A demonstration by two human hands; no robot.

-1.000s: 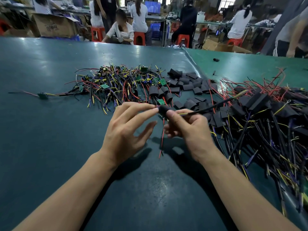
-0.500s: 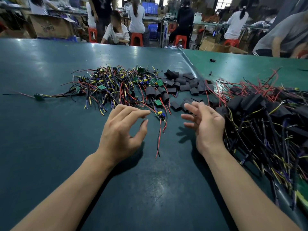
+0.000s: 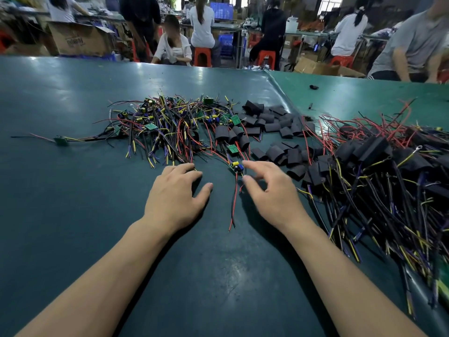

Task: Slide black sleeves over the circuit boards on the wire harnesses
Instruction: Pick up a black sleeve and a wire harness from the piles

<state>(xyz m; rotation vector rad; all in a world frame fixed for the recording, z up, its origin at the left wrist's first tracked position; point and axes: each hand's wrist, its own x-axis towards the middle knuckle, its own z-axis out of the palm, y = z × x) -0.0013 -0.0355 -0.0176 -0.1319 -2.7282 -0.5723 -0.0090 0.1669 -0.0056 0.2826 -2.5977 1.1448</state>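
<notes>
A tangle of bare wire harnesses (image 3: 167, 127) with small green circuit boards lies at the table's middle. Loose black sleeves (image 3: 269, 122) are heaped to its right. One bare board (image 3: 236, 165) with red wires lies nearest me, between my hands. My right hand (image 3: 269, 190) hovers just right of that board, fingers spread and slightly bent, forefinger and thumb close to it, holding nothing. My left hand (image 3: 175, 193) rests flat with relaxed fingers left of the red wires, its fingertips at the edge of the harness tangle. Sleeved harnesses (image 3: 379, 171) are piled on the right.
The work surface is a dark green table (image 3: 73, 215) with a seam toward a lighter green mat (image 3: 352, 93) at the back right. A lone board (image 3: 61, 140) lies far left. Several people sit or stand at benches beyond the table, with cardboard boxes (image 3: 80, 40).
The sleeved harness that both hands held a second ago is gone from them. My right hand has swung left from the finished pile to the nearest bare board. My left hand has lowered toward the table.
</notes>
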